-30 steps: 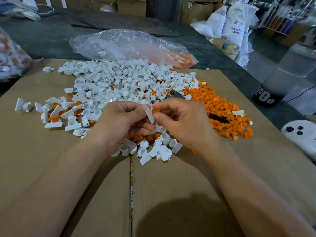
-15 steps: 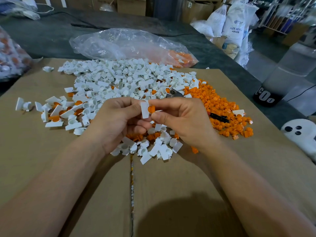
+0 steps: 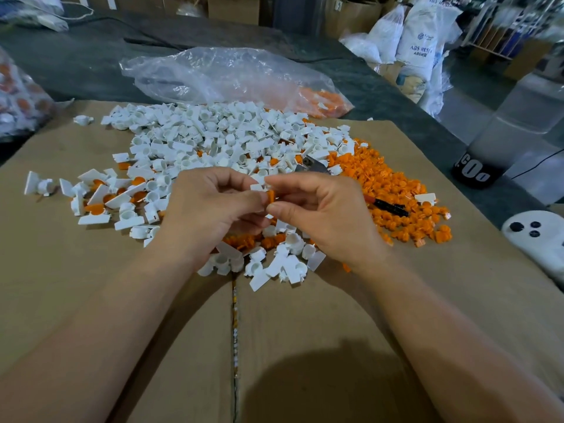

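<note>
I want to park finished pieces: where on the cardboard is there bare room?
Bare cardboard lies nearest the person, both sides of the seam, and front right below the orange pile. Crowded: the middle and back, under the white pile and orange pile.

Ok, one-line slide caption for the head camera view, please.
Left hand and right hand pinch a white piece and an orange cap together over white parts and orange caps on cardboard.

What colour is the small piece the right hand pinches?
Orange; the piece shows best in head view.
</note>
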